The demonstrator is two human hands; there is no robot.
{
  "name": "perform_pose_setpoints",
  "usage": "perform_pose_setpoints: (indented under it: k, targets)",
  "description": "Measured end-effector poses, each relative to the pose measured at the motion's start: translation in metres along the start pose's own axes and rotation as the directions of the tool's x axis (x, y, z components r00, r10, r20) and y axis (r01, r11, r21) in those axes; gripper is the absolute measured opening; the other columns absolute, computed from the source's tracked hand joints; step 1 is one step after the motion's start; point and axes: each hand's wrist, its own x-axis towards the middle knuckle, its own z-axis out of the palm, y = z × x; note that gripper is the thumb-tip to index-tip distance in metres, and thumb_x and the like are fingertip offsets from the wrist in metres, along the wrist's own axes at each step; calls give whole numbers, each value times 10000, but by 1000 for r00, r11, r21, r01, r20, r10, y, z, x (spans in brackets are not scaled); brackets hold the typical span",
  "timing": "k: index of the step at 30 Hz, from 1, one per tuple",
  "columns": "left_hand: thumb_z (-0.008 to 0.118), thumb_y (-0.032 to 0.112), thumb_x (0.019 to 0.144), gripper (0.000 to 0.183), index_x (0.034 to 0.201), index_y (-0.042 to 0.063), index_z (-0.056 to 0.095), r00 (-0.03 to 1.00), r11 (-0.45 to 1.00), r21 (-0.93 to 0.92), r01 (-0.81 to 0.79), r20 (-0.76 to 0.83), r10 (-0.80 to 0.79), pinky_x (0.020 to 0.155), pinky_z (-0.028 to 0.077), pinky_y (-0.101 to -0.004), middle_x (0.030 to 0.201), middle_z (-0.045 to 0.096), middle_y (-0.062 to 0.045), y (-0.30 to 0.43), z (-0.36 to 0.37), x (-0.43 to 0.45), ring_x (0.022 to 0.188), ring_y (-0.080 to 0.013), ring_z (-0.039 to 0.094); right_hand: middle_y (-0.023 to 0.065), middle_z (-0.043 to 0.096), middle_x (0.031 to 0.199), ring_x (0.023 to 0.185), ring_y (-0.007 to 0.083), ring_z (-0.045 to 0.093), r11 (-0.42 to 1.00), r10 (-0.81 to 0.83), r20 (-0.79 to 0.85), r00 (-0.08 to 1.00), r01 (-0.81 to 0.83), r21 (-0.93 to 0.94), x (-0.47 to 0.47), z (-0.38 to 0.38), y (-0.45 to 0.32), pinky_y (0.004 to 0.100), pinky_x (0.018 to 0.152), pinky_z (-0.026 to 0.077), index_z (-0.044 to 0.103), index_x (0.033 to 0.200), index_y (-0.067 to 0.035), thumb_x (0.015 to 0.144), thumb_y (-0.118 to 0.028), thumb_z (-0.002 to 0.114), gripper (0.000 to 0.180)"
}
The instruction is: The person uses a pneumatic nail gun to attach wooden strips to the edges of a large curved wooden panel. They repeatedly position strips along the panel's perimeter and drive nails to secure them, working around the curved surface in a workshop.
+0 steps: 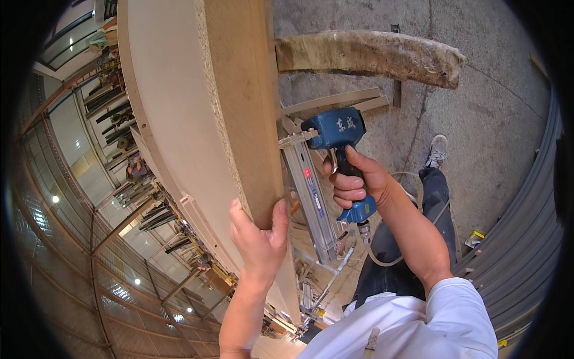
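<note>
My right hand is wrapped around the black grip of a blue pneumatic nailer, index finger at the trigger. Its long silver magazine slants down beside a wooden board. The tool's nose meets or nearly meets the board's side edge; I cannot tell which. From the base of the grip, a brass-coloured or metal fitting leads into a pale air hose. My left hand clasps the end of a particleboard strip, thumb on one side and fingers over the rough chipped edge. A pale panel lies alongside this strip.
A worn, curved slab-like piece juts out over the concrete floor on the right. Thin offcut strips lie below it. Grey stacked lengths line the right rim. Racks of material and a distant person appear left.
</note>
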Motion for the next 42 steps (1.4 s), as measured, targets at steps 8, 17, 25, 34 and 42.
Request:
perform_pose_setpoints:
  k: [8,17,25,34,42]
  targets:
    - [834,154,987,583,1350,-105,459,1000,999,-46,6,-28,-7,791,602,-400,1053,744,-216,-9,-1,-7,923,-310,765,-81,465,660,525,76,497,997,74,72,995,-73,-19,12,-8,-10,341,665,552,681,1296,-64,1177,-528,467,525]
    - [800,165,1005,533,1365,-71,485,998,997,26,69,-7,-69,863,584,-408,1116,728,-207,2,-3,-5,985,-304,737,-101,437,647,508,59,465,995,95,85,992,-93,-20,14,-25,-1,330,660,499,615,1396,-71,1144,-609,483,609]
    - [738,189,1018,488,1400,-43,541,998,983,-180,-20,-57,10,911,584,-469,1163,746,-243,-10,-2,5,1052,-413,745,-103,436,632,505,61,441,995,-67,-37,997,70,70,-79,-45,68,330,655,459,648,1439,-65,1137,-638,472,671]
    - [757,165,986,465,1384,-32,618,994,958,-276,-79,-97,54,1013,559,-470,1298,699,-236,-99,-18,-165,1162,-402,691,-89,506,641,555,72,522,977,-147,-34,989,151,151,-163,-105,242,321,706,471,686,1369,-30,1104,-675,525,716]
    - [825,263,984,407,1211,-17,636,968,961,-121,250,13,-250,883,544,-523,1122,696,-216,-217,-21,-464,1035,-451,678,-84,483,660,559,75,478,978,-126,-114,985,143,152,-170,-176,369,317,727,471,696,1312,-27,1115,-614,561,634]
